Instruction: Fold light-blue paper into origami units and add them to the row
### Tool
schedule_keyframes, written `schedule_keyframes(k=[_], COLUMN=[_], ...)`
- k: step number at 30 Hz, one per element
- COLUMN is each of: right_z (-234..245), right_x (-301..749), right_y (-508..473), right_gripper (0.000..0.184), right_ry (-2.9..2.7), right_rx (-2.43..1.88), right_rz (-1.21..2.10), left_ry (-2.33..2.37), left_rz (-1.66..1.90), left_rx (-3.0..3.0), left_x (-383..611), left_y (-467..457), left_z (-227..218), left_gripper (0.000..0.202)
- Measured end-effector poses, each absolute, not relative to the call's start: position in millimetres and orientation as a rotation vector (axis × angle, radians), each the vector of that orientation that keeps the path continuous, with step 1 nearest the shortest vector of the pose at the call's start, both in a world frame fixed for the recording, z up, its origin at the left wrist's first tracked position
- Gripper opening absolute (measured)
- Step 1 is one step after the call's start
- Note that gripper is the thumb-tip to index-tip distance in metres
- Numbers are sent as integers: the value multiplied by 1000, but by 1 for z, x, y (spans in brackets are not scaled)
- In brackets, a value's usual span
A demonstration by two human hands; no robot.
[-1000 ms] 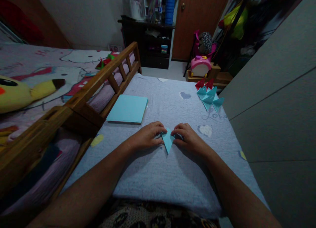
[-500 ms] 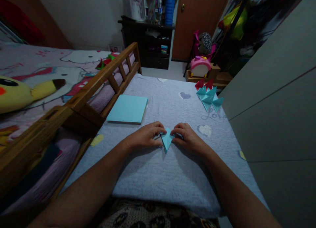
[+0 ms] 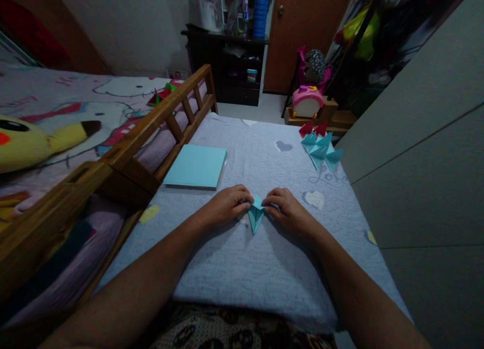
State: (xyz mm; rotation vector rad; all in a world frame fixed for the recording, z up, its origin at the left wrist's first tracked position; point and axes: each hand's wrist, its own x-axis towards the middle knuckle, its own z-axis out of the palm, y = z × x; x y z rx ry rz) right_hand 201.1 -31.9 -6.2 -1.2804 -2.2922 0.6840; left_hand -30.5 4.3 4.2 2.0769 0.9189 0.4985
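Observation:
A small piece of folded turquoise paper (image 3: 256,219) lies on the bedsheet, its long point toward me and its top corner away. My left hand (image 3: 231,204) pinches its left edge between thumb and fingers. On the opposite side, my right hand (image 3: 284,206) grips the right edge the same way. The paper shows a crease down its middle and a flap across its upper part. To the left is a stack of square turquoise paper (image 3: 196,166). Several folded turquoise paper figures (image 3: 319,147) stand at the far right, with red folded ones (image 3: 313,129) behind them.
A wooden bed rail (image 3: 159,114) runs along the left, with a yellow plush toy (image 3: 41,142) beyond it. Pale cabinet doors (image 3: 427,187) border the right. A pink toy case (image 3: 307,102) and a dark shelf unit (image 3: 229,66) stand past the bed's end.
The paper's upper part now shows a flap folded across it, with open creases below. Both thumbs have shifted up toward its upper side corners. Stack and finished figures stay put.

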Motion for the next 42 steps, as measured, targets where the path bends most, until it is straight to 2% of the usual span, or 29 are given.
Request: schedule_keyframes(k=[13,21,28,31,34,36,39,42], right_z=[-18,-20,-21,-20,-20,-21,-23,-24], right_x=[188,180,173,170,167,166,166,166], right_y=[-29,-32,-34,-36,-38,-40,-41,-41], right_gripper=[14,9,17,15,11,7,15,13], right_ry=[-2221,-2190,-2157,-2157,-2139,-2097,-2002,-1974], right_rx=[-1446,-1561,-1666,-1732,-1773,-1774,-1742,-1704], right_rz=[509,442,360,278,231,235,255,265], left_ry=[1191,1240,1300,1330,1360,1391,1401,1317], left_rz=[507,501,405,371,402,435,498,551], left_rx=[2211,2221,2306,2334,2309,2246,2202,2316], left_x=[-20,-17,-16,-15,-13,-13,-13,-13], left_y=[-1,-4,-5,-7,-9,-11,-13,-14], left_z=[-10,-8,-7,-6,-7,-8,-9,-10], left_gripper=[9,9,13,14,6,17,27,12])
